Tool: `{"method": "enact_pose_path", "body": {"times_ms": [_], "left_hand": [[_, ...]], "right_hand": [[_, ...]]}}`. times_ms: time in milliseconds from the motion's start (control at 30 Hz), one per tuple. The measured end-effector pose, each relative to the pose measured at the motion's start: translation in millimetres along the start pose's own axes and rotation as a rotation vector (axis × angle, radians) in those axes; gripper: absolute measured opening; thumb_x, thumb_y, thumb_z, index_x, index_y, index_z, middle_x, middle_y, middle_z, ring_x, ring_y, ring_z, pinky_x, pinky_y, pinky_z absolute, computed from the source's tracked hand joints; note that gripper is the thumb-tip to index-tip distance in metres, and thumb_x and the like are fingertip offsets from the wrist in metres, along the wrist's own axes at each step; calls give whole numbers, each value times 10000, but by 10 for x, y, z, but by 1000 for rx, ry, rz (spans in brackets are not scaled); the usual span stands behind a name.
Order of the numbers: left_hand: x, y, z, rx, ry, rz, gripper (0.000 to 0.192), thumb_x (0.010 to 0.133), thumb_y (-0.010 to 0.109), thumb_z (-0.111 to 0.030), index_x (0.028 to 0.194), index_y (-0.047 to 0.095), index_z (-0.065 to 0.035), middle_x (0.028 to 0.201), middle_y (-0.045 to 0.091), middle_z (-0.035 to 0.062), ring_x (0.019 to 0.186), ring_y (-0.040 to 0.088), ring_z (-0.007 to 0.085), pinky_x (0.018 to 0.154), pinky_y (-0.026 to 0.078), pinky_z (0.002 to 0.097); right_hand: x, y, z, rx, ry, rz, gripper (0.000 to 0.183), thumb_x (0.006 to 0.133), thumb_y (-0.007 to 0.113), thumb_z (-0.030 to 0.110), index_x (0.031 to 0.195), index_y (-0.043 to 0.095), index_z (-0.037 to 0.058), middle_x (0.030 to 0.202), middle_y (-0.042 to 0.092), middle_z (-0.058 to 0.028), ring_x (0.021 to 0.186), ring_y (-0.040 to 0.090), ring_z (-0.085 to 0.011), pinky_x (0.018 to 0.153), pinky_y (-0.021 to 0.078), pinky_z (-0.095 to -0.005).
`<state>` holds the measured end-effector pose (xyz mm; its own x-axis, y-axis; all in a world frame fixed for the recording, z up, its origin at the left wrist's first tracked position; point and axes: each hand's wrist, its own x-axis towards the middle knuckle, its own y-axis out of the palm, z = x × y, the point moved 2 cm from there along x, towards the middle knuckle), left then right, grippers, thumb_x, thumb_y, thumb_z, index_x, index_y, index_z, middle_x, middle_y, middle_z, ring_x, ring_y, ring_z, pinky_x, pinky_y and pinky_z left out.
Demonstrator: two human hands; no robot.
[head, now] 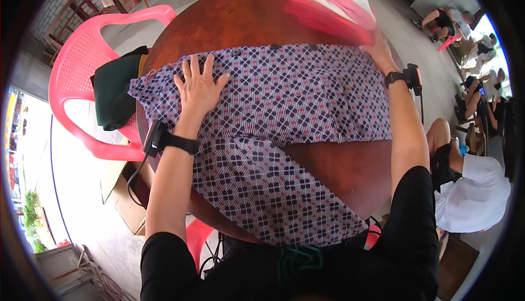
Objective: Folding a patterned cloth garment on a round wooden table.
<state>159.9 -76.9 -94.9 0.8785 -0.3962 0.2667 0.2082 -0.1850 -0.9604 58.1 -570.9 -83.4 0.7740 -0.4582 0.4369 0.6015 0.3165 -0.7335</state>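
A patterned button-up shirt [283, 87], navy, grey and white with small red marks, lies folded lengthwise on a round dark-wood table [229, 13]. Dark buttons run along its far edge. Its collar end is at the left, and one sleeve [279, 190] slants towards me over the near rim. My left hand [199, 83] rests flat near the collar, fingers spread. At the shirt's far right corner is my right hand [378, 52], beside a blurred red, pink and white cloth [332, 9]. Its fingers are partly hidden, so I cannot tell whether it grips anything.
A pink plastic armchair [82, 63] stands left of the table, with dark green folded cloth [117, 89] on its seat. An open cardboard box [127, 202] sits below. Close by on the right is a person in a white shirt [471, 190]; several others sit farther off.
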Motion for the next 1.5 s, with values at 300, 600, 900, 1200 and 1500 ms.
{"method": "enact_pose_path", "body": {"times_ms": [300,600,900,1200,1500], "left_hand": [[1,-11,-43,15,-21,51,653,912,473,-528,1449,317,-192,1517,237,192,1410,185,389,1087,148,630],[8,-23,-56,24,-4,18,642,910,486,-510,1437,339,-173,1506,255,196,1405,201,387,1084,155,624],[-1,-51,-76,19,14,-12,641,905,518,-483,1429,347,-158,1486,274,212,1385,226,402,1071,173,621],[0,-35,-61,4,8,11,641,904,519,-485,1432,343,-167,1495,263,200,1394,208,392,1083,158,610],[31,-33,-101,4,16,22,643,904,507,-487,1439,332,-174,1501,258,186,1403,199,382,1100,138,593]], "right_hand": [[335,179,-56,92,0,81,753,702,739,163,1384,419,159,1338,471,-203,1235,466,-363,1040,385,-396],[917,753,340,-96,-195,72,704,745,716,195,1381,416,193,1299,485,-213,1204,480,-381,1020,393,-418],[966,943,688,-99,-252,49,600,785,674,113,1340,457,173,1267,514,-196,1181,498,-376,1005,410,-422],[734,799,659,-82,-342,0,526,793,646,57,1291,496,140,1230,557,-162,1144,531,-366,958,442,-417],[962,656,170,45,-314,-29,395,853,605,112,1245,555,113,1220,576,-164,1139,535,-363,952,443,-407]]}}
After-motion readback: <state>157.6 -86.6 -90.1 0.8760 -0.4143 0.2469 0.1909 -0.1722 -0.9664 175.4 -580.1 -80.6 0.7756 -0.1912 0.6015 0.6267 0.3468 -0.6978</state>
